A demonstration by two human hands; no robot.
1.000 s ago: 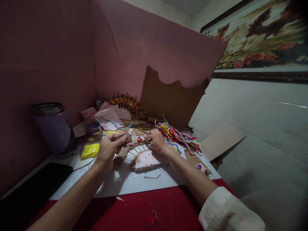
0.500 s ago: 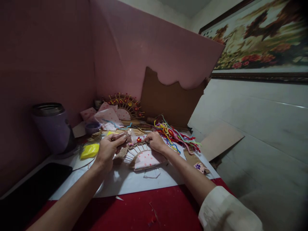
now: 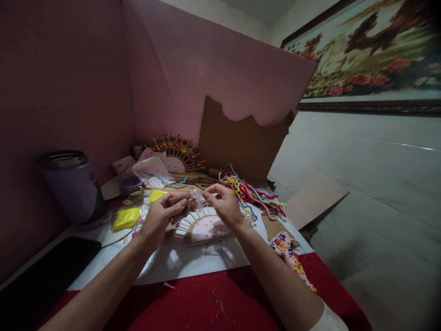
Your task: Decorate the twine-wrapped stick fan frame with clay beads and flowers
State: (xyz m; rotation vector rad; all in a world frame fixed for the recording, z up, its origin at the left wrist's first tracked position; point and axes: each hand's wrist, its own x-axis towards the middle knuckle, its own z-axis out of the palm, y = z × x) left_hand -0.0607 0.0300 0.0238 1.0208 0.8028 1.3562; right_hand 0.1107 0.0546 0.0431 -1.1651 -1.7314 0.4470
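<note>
A small clear plastic bag (image 3: 197,198) with something brown inside is in my left hand (image 3: 159,219), its fingers closed round the lower part. My right hand (image 3: 225,208) pinches at the bag's open-looking end, thumb and fingertips close together. Beneath both hands lies a half-round cardboard fan (image 3: 208,228) with a pink-dotted white centre and thin sticks radiating from it; my hands hide part of its outer rim. Yellow packets (image 3: 127,219) rest to the left of my left hand.
Behind are a finished-looking decorated fan (image 3: 182,149), pink dotted paper (image 3: 155,168) and a cardboard sheet (image 3: 241,142). Colourful pipe cleaners (image 3: 248,195) lie right. A purple tumbler (image 3: 70,188) and a black phone (image 3: 65,262) stand left. A flower-patterned piece (image 3: 291,257) lies beside my right forearm.
My right hand has left the fan's rim and come up to the bag's end. My left hand still holds the bag, now slightly further right. More of the flower-patterned piece shows.
</note>
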